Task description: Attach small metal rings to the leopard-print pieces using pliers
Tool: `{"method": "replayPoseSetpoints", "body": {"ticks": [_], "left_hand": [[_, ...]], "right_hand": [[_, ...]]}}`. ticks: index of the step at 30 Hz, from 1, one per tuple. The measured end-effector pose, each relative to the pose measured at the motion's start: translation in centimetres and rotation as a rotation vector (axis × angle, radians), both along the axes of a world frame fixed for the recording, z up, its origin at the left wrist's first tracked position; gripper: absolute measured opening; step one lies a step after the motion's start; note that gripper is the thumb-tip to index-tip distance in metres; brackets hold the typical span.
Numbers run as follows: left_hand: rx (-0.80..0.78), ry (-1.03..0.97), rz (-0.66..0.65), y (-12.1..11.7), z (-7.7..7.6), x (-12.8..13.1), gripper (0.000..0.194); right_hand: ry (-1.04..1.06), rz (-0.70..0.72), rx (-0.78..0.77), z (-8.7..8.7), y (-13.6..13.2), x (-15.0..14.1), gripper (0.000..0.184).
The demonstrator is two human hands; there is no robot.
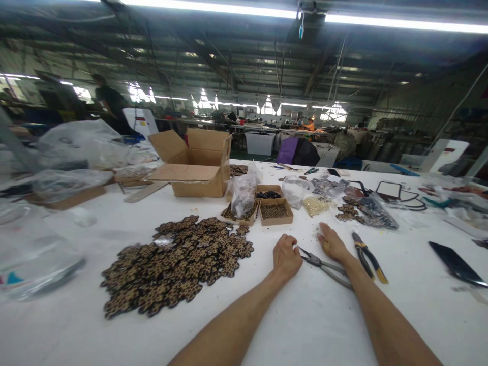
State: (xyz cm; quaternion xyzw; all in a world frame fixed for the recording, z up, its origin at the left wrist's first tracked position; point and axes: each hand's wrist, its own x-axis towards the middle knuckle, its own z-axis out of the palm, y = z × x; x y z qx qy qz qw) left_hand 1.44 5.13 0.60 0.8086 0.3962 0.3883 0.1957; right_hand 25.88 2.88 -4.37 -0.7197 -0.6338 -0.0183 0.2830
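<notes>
My left hand (285, 258) is over the white table (244, 325), its fingers curled in a pinch. What lies in the pinch is too small to make out. To its right, my right hand (332, 244) reaches down with fingers extended, touching small clear bits (317, 232) on the tabletop. Grey-handled pliers (314, 260) lie between the hands, their jaws beside my left fingers and their handles partly under my right wrist. Left of my left hand spreads a pile of leopard-print, flower-shaped pieces (179, 262).
Yellow-and-black pliers (369, 258) and a phone (457, 263) lie to the right. Beyond the hands stand a small box of brown pieces (276, 212), a bag of cream-coloured bits (317, 205) and an open carton (200, 178). Plastic bags (34, 254) cover the left side.
</notes>
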Motion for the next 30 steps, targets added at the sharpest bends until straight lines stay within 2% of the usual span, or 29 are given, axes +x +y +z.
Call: {"method": "replayPoseSetpoints", "body": {"ticks": [3, 9, 13, 16, 19, 21, 24, 26, 28, 30], "left_hand": [[-0.028, 0.012, 0.000, -0.1, 0.2, -0.2, 0.014], [-0.042, 0.013, 0.012, -0.1, 0.1, -0.3, 0.013], [-0.023, 0.006, 0.020, -0.3, -0.2, -0.5, 0.015], [-0.002, -0.016, 0.016, -0.3, -0.4, -0.8, 0.016], [0.010, -0.039, 0.031, -0.2, -0.9, -1.2, 0.019], [0.023, -0.049, 0.041, 0.1, -1.3, -1.4, 0.023], [0.016, -0.062, 0.041, 0.5, -1.8, -1.5, 0.025], [-0.017, -0.071, 0.041, 0.6, -1.9, -1.6, 0.024], [-0.048, -0.073, 0.049, 0.7, -1.8, -1.7, 0.023], [-0.052, -0.063, 0.055, 0.7, -1.8, -1.9, 0.023]], "right_hand": [[0.015, 0.062, 0.007, 0.5, -0.4, -0.1, 0.049], [0.024, 0.046, 0.021, 0.9, -0.4, -1.1, 0.049], [0.039, 0.172, -0.022, 1.0, -0.4, -2.5, 0.050], [0.119, 0.249, -0.026, 1.7, -1.2, -3.7, 0.051], [0.272, 0.274, 0.007, 3.1, -1.8, -4.2, 0.047], [0.400, 0.269, 0.072, 5.0, -1.4, -4.0, 0.045], [0.428, 0.242, 0.194, 9.7, 1.7, -3.2, 0.040], [0.317, 0.229, 0.205, 13.4, 5.4, -3.1, 0.037], [0.086, 0.206, 0.082, 16.7, 9.9, -3.4, 0.035], [0.018, 0.186, 0.023, 18.6, 14.4, -4.0, 0.030]]}}
